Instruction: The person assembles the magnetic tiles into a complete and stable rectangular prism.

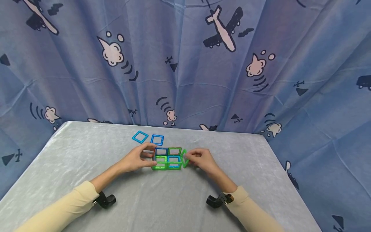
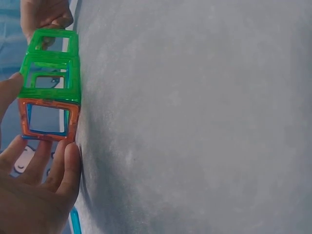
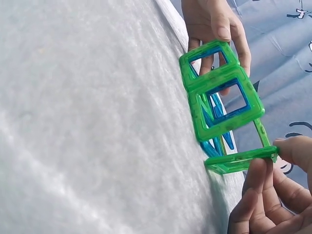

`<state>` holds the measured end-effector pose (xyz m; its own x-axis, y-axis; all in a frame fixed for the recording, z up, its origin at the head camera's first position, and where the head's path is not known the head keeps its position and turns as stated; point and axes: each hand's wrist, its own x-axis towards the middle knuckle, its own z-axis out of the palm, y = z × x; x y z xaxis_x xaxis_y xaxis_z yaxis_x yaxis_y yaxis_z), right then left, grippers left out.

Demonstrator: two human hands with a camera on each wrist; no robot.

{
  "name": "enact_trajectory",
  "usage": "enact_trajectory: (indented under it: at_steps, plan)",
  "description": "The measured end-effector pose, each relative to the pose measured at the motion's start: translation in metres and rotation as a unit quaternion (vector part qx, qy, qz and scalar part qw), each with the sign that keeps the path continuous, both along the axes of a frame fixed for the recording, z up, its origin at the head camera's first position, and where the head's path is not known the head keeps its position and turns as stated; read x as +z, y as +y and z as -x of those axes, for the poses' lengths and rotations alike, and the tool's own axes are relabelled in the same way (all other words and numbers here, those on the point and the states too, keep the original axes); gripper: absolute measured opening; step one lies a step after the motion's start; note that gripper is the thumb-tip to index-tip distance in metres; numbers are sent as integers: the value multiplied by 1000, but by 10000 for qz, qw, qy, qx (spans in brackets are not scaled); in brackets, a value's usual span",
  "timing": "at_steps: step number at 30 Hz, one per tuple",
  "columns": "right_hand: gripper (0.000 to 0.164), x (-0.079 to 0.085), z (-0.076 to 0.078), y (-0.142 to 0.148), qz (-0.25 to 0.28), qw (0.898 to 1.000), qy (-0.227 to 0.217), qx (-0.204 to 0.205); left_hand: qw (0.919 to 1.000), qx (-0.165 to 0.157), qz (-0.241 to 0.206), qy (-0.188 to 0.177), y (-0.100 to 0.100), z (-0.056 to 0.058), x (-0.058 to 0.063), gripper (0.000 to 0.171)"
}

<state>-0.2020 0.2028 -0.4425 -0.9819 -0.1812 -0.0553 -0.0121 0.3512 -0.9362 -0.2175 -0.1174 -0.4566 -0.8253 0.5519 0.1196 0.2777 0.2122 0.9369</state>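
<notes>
Sheeny grey cloth (image 1: 162, 199) is spread below the fingers (image 3: 258, 178) — a translucent green frame (image 3: 239, 160) pinched by the right hand (image 1: 204, 159), a square-tiled box (image 1: 167, 158) gripped by the splayed left hand (image 1: 134, 160).

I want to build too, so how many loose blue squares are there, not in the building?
2. Both lie beyond the building: the left square, turned like a diamond, and the right square, near the left hand. More could be hidden behind the building or that hand.
</notes>
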Motion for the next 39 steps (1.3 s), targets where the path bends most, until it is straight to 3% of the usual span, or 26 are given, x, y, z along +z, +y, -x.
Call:
enact_trajectory:
  at_steps: [15, 39]
  plan:
    - [25, -3, -2, -8, 401, 9985, -382, 36, 10000, 8, -26, 69, 0, 0, -1, 63]
    - [28, -1, 0, -17, 651, 9959, -615, 160, 10000, 32, 69, -18, 0, 2, -1, 66]
